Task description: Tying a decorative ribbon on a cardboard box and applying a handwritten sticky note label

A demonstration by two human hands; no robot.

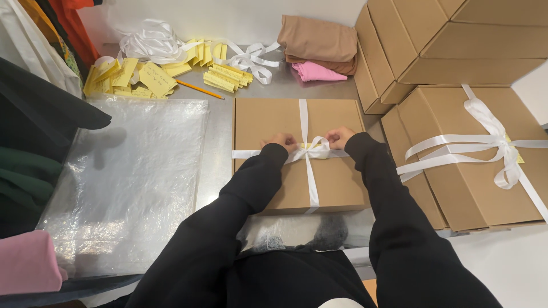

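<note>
Box: a flat brown cardboard box (274, 122) lies on the grey metal surface (220, 154), right in front of the person, its near edge hidden behind the sleeves.
Ribbon: a white ribbon (304, 117) crosses the lid lengthwise and crosswise; the two bands meet at a knot with loops (315, 149) near the middle of the lid.
How the ribbon handles: likely thin, soft and smooth, so it may slip unless kept taut; best taken by the loops or the tails close to the knot.
How the box handles: it looks stiff and light, with firm edges; the lid would dent under hard pressure.
Left hand: the left hand (282, 141) sits on the lid just left of the knot, fingers curled and pressed together, pinching the ribbon there.
Right hand: the right hand (339, 137) sits just right of the knot, fingers likewise curled tight and pinching the ribbon; the fingertips themselves are hidden under the knuckles.
Nearby: a sheet of bubble wrap (131, 177) lies to the left, yellow paper notes (137, 74) and a pencil (200, 89) beyond it, folded cloth (317, 40) behind the box, and a finished ribboned box (474, 165) among stacked boxes on the right.
</note>
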